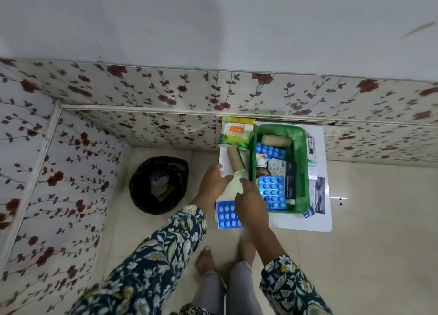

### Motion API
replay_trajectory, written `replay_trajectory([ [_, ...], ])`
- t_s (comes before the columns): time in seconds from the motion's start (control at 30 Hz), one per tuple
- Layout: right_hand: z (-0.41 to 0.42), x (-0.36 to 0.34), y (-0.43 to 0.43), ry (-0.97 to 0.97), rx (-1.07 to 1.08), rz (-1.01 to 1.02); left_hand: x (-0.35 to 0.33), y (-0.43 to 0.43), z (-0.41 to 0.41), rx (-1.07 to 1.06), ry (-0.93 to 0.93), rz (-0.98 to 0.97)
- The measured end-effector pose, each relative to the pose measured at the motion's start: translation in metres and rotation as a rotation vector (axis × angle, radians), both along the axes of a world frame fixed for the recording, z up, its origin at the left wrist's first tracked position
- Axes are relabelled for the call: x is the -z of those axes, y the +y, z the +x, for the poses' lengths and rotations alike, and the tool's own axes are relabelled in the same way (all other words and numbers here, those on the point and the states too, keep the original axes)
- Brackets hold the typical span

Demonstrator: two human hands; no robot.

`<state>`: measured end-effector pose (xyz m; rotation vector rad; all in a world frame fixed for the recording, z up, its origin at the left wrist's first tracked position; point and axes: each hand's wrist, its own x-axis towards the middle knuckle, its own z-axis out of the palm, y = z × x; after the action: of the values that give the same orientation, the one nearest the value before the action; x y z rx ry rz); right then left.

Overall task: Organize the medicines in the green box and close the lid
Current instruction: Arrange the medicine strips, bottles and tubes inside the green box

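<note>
The green box point(301, 163) stands open on a small white table point(305, 222). Inside it lie a beige bandage roll point(276, 140), two blue blister packs point(272, 192) point(270, 151), a small bottle point(262, 165) and a dark printed packet point(285, 172). Left of the box are a second beige roll point(234, 159), a green-and-white packet point(233, 134) and another blue blister pack point(226, 216). My left hand point(213, 183) and my right hand point(251, 204) meet just left of the box, both gripping a pale flat item point(233, 186). I cannot tell what that item is.
Printed leaflets point(318, 193) lie under and to the right of the box. A black-lined waste bin point(158, 185) stands on the tiled floor left of the table. Flower-patterned panels point(142, 89) close off the back and left. My bare feet point(206, 260) are below the table's near edge.
</note>
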<state>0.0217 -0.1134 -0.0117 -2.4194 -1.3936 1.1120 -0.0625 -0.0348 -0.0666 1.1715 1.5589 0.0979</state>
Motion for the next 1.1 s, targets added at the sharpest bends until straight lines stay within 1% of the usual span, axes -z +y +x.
replay_trajectory([
  [0.1, 0.010, -0.003, 0.015, -0.042, 0.011, 0.038, -0.003, 0.026, 0.026, 0.019, 0.035, 0.007],
  [0.23, 0.020, -0.001, 0.021, -0.015, 0.030, 0.058, -0.008, 0.045, 0.047, 0.099, 0.138, 0.026],
  [0.33, 0.019, 0.002, 0.020, -0.031, 0.001, 0.032, 0.000, 0.050, 0.051, 0.072, 0.139, -0.016],
  [0.43, 0.011, 0.006, 0.021, -0.060, -0.048, -0.044, 0.000, 0.054, 0.047, -0.061, 0.064, -0.107],
  [0.5, 0.002, 0.011, 0.024, -0.076, -0.060, -0.122, -0.006, 0.056, 0.039, -0.105, -0.011, -0.139],
  [0.57, -0.007, 0.023, 0.030, -0.063, -0.006, -0.193, -0.016, 0.059, 0.030, -0.127, -0.089, -0.159],
  [0.67, -0.019, 0.041, 0.039, -0.098, 0.059, -0.217, -0.029, 0.062, 0.012, -0.184, -0.163, -0.173],
  [0.77, -0.024, 0.051, 0.042, -0.093, 0.083, -0.175, -0.039, 0.064, -0.006, -0.201, -0.190, -0.166],
  [0.83, -0.021, 0.048, 0.046, -0.155, 0.049, -0.158, -0.045, 0.061, -0.015, -0.200, -0.181, -0.149],
  [0.87, -0.019, 0.044, 0.048, -0.155, 0.055, -0.159, -0.048, 0.058, -0.017, -0.212, -0.174, -0.142],
  [1.0, -0.009, 0.006, 0.049, -0.023, 0.128, -0.103, -0.069, 0.045, -0.017, -0.259, -0.157, -0.102],
  [1.1, 0.022, -0.024, 0.038, 0.050, 0.282, -0.003, -0.087, 0.038, 0.000, -0.256, -0.206, -0.082],
])
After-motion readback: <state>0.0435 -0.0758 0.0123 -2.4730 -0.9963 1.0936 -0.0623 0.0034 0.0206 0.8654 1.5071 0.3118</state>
